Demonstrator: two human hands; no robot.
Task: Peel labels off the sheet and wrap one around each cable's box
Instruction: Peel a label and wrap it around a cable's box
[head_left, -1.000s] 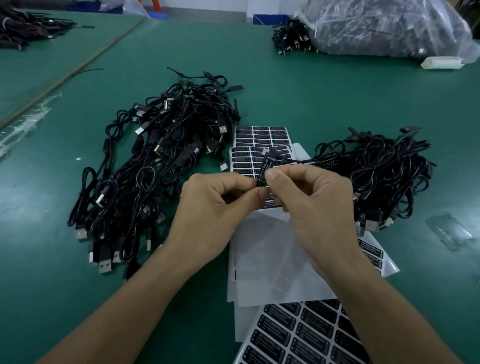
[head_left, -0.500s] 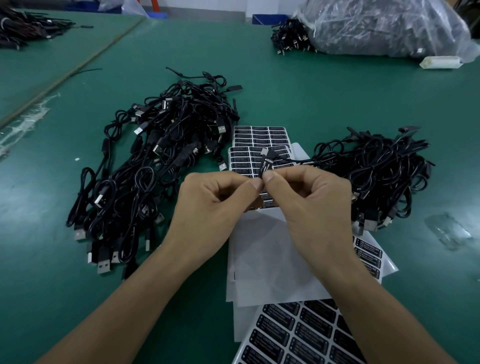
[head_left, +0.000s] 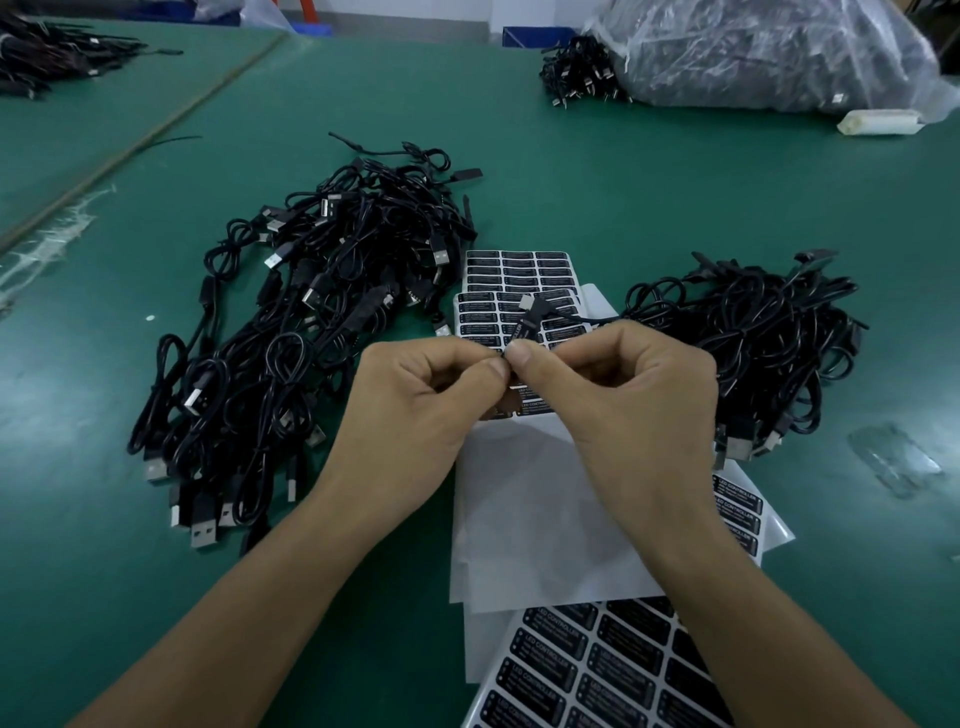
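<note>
Head-worn, close, down over table (head_left: 649, 171)

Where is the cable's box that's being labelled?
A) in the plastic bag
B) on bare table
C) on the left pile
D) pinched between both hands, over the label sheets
D: the left hand and the right hand pinch the small black box between their fingertips above the label sheets, and its lead runs off to the right pile.
</note>
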